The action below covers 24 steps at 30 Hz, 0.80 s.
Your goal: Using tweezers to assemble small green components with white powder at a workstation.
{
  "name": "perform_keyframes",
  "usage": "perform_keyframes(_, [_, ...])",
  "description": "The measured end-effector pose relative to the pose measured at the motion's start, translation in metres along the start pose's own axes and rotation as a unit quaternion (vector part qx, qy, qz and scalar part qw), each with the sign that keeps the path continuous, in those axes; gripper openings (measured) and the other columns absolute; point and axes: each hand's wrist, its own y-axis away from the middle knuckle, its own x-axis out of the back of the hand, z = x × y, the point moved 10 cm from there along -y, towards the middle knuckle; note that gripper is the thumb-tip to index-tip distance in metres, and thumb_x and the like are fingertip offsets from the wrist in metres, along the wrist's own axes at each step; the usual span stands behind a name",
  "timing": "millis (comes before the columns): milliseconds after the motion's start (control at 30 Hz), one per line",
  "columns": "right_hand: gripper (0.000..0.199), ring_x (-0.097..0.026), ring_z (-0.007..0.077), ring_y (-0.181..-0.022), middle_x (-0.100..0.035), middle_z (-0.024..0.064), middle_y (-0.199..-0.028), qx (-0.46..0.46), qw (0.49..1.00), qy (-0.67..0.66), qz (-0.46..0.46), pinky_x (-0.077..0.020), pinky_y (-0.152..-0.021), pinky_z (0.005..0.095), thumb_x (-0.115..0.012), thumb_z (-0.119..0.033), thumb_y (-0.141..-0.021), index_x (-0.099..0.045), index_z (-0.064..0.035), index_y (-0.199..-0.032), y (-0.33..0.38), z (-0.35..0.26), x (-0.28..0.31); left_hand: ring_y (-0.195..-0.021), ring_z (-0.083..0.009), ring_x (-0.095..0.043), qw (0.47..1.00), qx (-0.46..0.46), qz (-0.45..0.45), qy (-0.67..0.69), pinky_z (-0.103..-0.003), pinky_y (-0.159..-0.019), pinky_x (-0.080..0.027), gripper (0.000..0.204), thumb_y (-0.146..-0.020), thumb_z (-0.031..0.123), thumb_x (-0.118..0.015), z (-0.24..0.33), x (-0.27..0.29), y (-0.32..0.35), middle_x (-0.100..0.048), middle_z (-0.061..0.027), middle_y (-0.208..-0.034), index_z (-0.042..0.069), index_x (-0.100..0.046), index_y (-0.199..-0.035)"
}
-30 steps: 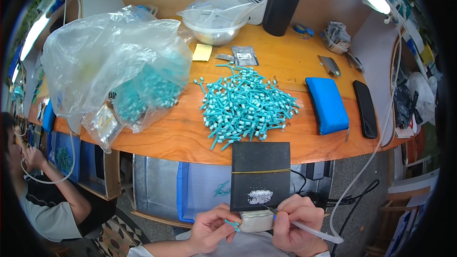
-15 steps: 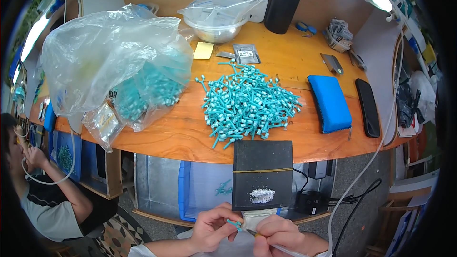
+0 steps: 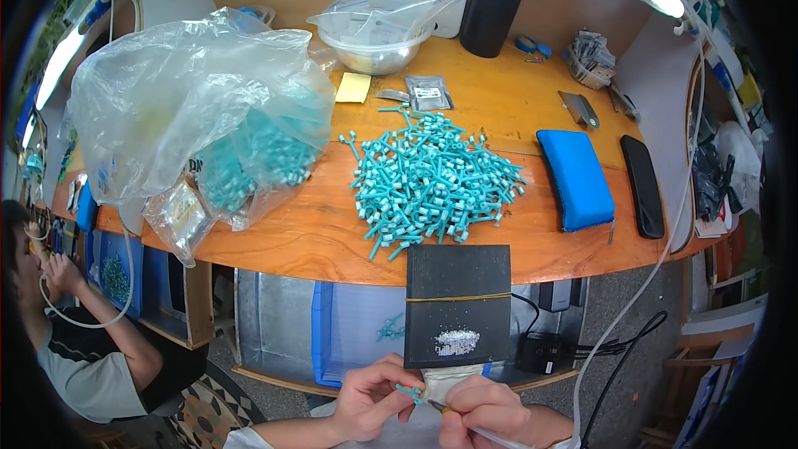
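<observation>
My left hand (image 3: 366,403) pinches a small teal branched piece (image 3: 411,392) between thumb and fingertips, low in the picture. Close on its right, my right hand (image 3: 492,410) grips a thin pen-like tool (image 3: 438,406) whose tip points at the piece; whether they touch I cannot tell. A pale tube runs back from under that hand. Just beyond my hands, a black pad (image 3: 459,270) with a yellow band round it carries a patch of tiny glittering stones (image 3: 457,342). A heap of similar teal pieces (image 3: 436,179) lies on the wooden table behind the pad.
A clear plastic bag (image 3: 191,100) with more teal pieces stands at left. Right of the heap lie a blue cushion-like block (image 3: 575,181) and a black phone (image 3: 642,187). Below the table edge is a blue tray (image 3: 353,316). Another person (image 3: 91,349) sits at far left.
Almost nothing differs. The view has shifted very slightly; both hands keep their hold in the same place.
</observation>
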Motion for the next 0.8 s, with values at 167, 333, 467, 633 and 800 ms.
perform_keyframes(167, [0.022, -0.049, 0.0239, -0.052, -0.048, 0.0102, -0.069, 0.009, 1.0, 0.023, -0.017, -0.0385, -0.046, 0.0326, -0.057, 0.007, -0.071, -0.041, -0.0041, -0.061, -0.001, -0.003, -0.002, -0.062, -0.0134, -0.051, 1.0, -0.012, 0.002, 0.009, -0.023, -0.052, -0.042, 0.014, -0.084, -0.004, -0.052, 0.004, -0.003, -0.001, -0.05, -0.0115, -0.088, -0.004, -0.058, -0.097])
perform_keyframes(333, [0.02, -0.049, 0.0219, -0.052, -0.05, 0.0113, -0.068, 0.004, 1.0, -0.027, 0.003, -0.0389, -0.047, 0.0311, -0.056, 0.008, -0.072, -0.042, -0.0029, -0.063, -0.004, -0.001, 0.006, -0.062, -0.0136, -0.051, 1.0, 0.009, -0.004, 0.0, -0.023, -0.053, -0.042, 0.014, -0.084, -0.003, -0.052, -0.003, -0.001, -0.001, -0.05, -0.0118, -0.09, -0.004, -0.058, -0.097])
perform_keyframes(467, [0.018, -0.05, 0.0199, -0.055, -0.051, 0.0123, -0.068, -0.034, 0.995, 0.013, 0.089, -0.0398, -0.048, 0.0294, -0.054, 0.01, -0.073, -0.042, -0.0007, -0.064, -0.007, 0.004, 0.031, -0.062, -0.0136, -0.051, 1.0, 0.006, -0.005, 0.0, -0.023, -0.053, -0.042, 0.014, -0.085, -0.003, -0.052, -0.003, 0.001, 0.0, -0.049, -0.0114, -0.089, -0.004, -0.058, -0.097])
perform_keyframes(633, [0.02, -0.049, 0.0143, -0.054, -0.046, 0.0096, -0.071, -0.064, 0.988, 0.131, 0.051, -0.0399, -0.048, 0.0253, -0.05, 0.007, -0.076, -0.034, -0.0018, -0.082, -0.009, 0.014, 0.033, -0.062, -0.0135, -0.051, 1.0, 0.014, -0.002, 0.001, -0.023, -0.053, -0.042, 0.014, -0.085, -0.004, -0.05, -0.006, 0.002, 0.002, -0.047, -0.0099, -0.087, -0.005, -0.057, -0.097])
perform_keyframes(800, [0.021, -0.049, 0.0142, -0.053, -0.045, 0.0095, -0.071, -0.059, 0.987, 0.142, 0.05, -0.0394, -0.048, 0.0249, -0.05, 0.008, -0.075, -0.033, -0.0016, -0.083, -0.011, 0.012, 0.034, -0.061, -0.0131, -0.05, 1.0, 0.003, -0.003, 0.009, -0.023, -0.053, -0.041, 0.014, -0.085, -0.004, -0.05, -0.002, -0.002, -0.001, -0.046, -0.0093, -0.086, -0.005, -0.056, -0.097])
